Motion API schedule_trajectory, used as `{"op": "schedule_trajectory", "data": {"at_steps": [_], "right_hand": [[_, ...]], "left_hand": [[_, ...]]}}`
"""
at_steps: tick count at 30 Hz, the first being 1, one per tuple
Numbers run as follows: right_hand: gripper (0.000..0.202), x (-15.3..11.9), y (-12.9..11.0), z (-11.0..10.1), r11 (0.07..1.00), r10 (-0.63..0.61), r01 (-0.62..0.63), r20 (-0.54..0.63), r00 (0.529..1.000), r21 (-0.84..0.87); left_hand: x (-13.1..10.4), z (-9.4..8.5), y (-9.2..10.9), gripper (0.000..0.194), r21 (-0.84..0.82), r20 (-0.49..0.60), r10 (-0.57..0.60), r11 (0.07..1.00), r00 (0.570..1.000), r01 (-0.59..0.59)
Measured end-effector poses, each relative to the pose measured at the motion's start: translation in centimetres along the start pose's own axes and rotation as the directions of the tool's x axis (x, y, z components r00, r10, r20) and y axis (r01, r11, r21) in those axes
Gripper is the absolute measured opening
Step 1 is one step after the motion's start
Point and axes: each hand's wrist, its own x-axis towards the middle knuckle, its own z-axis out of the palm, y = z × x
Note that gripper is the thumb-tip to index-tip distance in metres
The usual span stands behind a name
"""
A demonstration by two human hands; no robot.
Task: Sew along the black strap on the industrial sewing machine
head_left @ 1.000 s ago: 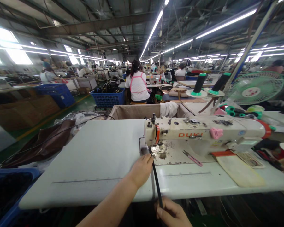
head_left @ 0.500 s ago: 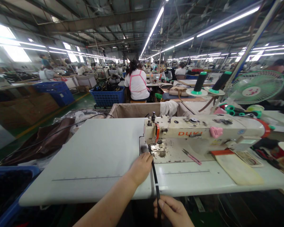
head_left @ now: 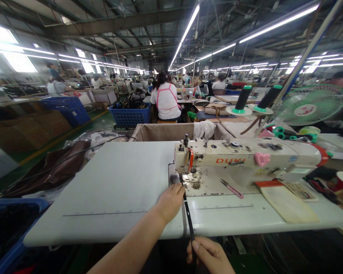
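Black strap crossing desk front edge, right hand pinching; left hand atop, grip unclear. Machine reads "DUK…". White mark now nearer machine.

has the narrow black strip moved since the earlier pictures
Yes: the narrow black strip has moved toward the cream sewing machine; its white mark is now farther from the white tabletop's front edge.

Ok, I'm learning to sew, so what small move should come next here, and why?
Perhaps ease the strap slightly toward the sewing machine: the left hand is on it beside the machine, and the right hand pinches it by the table edge.
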Motion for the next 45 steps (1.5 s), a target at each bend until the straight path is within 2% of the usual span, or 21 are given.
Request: {"op": "schedule_trajectory", "data": {"at_steps": [6,14,20,24,27,32,37,41,45], "right_hand": [[0.068,0.1,0.4,-0.1,1.0,0.01,-0.01,0.002,1.0,0.019],[0.068,-0.1,0.3,-0.2,1.0,0.024,-0.024,-0.002,1.0,-0.008],[0.068,-0.1,0.1,-0.2,0.999,0.024,-0.024,-0.006,1.0,-0.023],[0.066,-0.1,0.3,-0.2,1.0,0.014,-0.014,0.012,1.0,-0.002],[0.066,-0.1,0.2,-0.2,1.0,-0.009,0.009,0.009,1.0,0.019],[0.062,-0.4,-1.2,0.0,0.999,-0.046,0.046,0.027,0.999,-0.021],[0.057,-0.9,-3.0,0.2,0.996,-0.066,0.065,-0.009,0.998,-0.057],[0.052,-0.6,-2.6,0.2,0.996,-0.079,0.077,-0.059,0.995,-0.037],[0.058,-0.3,-1.9,0.3,0.998,0.0,0.004,-0.058,0.998,0.069]], "left_hand": [[0.1,-0.3,0.1,0.022,0.031,-0.021,0.02,0.999,1.0,-0.02],[-0.1,0.1,0.0,0.024,-0.003,-0.03,-0.013,1.0,0.999,0.013],[0.1,0.1,0.1,0.026,0.068,-0.029,0.021,0.998,0.999,-0.019],[0.2,0.4,0.1,0.027,0.019,-0.085,-0.042,0.999,0.995,0.044],[0.0,0.8,-0.1,0.025,-0.007,-0.068,-0.025,1.0,0.997,0.024],[-0.3,0.8,-0.3,0.026,0.009,-0.048,0.015,1.0,0.999,-0.014],[-0.2,0.7,-0.3,0.023,0.011,-0.071,0.013,1.0,0.997,-0.012],[-0.1,0.3,-0.1,0.022,-0.004,-0.093,0.003,1.0,0.996,-0.003],[0.0,-0.4,0.1,0.018,-0.019,-0.097,-0.012,1.0,0.995,0.01]]}}
